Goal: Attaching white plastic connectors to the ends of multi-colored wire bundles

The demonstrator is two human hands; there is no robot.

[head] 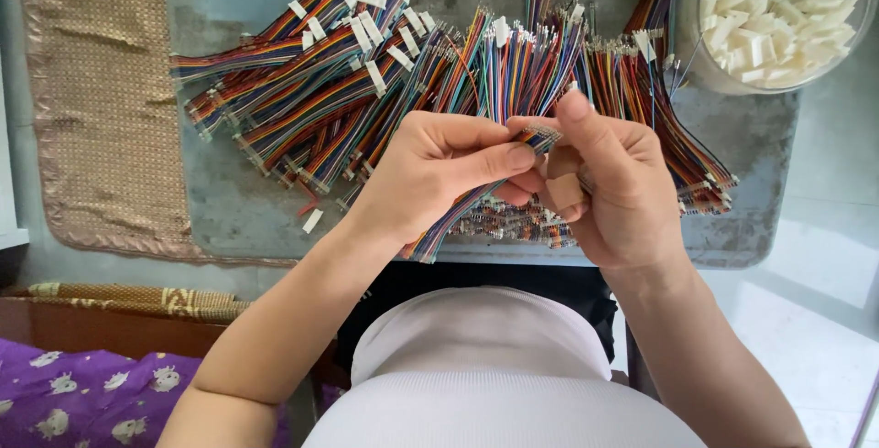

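Far left, at 9 o'clock: a tan woven mat (pixel 96 100) lies flat, its edge just beside the grey counter (pixel 229 201). Below it, at 8 o'clock, a purple cloth w/ small white figures (pixel 82 393) fills the bottom-left corner.

On the counter, from 11 to 1 o'clock, piles of multicolour ribbon-wire harnesses (pixel 330 91) fan out, many w/ white connector housings at the ends; one loose white housing (pixel 312 220) lies apart at the counter's near side, approx 9 o'clock of the left hand.

Centre: left hand (pixel 430 173) is closed in a pinch, thumb and forefinger pressed on a wire bundle (pixel 467 205). The bundle runs from the fingertips down toward 7 o'clock, passing under the left palm; its lower end sticks out just past the wrist, over the counter's near edge. Its upper end (pixel 542 134), w/ bare metal terminals, sits between the two hands, at 3 o'clock of the left thumb.

Right hand (pixel 609 183) meets it there: thumb and forefinger pinch that same terminal end, other fingers curled in. The hands touch or nearly touch at the fingertips; can't tell if a housing is held in the right hand.

Behind the right hand, at 1–3 o'clock, more striped harnesses (pixel 678 128) lie heaped on the counter. Far right, at 2 o'clock: a clear round bowl (pixel 689 36) full of white plastic connector housings (pixel 778 13), well apart from both hands.
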